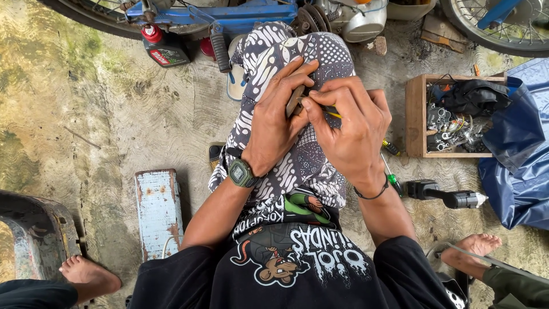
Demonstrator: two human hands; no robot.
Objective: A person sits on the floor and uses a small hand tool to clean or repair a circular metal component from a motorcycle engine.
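While you sit over patterned shorts (297,166), your left hand (274,123) pinches small brown part (294,101) upright against your knee, fingers closed on it. Your right hand (349,129) grips thin yellow-and-black tool (333,113), tip touching part. Watch (241,173) on left wrist. Wooden box (416,114) of metal bits on floor to your right; green-handled screwdriver (393,178) and black tool (446,195) near it. Oil bottle (163,48) lies by blue motorbike frame (229,14).
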